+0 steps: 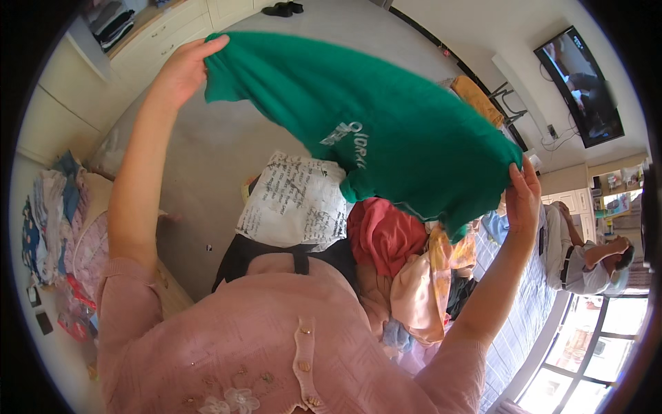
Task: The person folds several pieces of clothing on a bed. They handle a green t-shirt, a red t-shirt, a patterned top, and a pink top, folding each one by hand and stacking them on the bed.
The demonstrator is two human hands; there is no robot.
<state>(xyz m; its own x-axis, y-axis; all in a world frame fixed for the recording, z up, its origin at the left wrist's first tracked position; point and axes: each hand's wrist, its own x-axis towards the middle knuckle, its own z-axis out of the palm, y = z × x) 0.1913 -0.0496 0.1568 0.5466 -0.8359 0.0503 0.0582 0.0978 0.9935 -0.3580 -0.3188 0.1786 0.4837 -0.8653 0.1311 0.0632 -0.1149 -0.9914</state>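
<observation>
A green garment [393, 103] with white lettering is stretched out in the air between my two hands. My left hand [192, 64] pinches one end of it at the upper left, thumb on top. At the opposite end, my right hand [523, 194] grips the cloth near its edge. The fabric sags in folds between them. Below it, a white cloth [297, 202] printed with black writing lies over my lap. Beside my lap, partly under the garment's lower edge, is a heap with a red garment [385, 235] and a peach garment [414, 290].
A bed [509, 310] with a striped cover is at the right, and another person [584, 264] is beyond it. More clothes [62, 222] hang or lie piled at the left. White drawers [160, 39], a pair of black shoes [282, 9] and a wall television [582, 85] stand farther off.
</observation>
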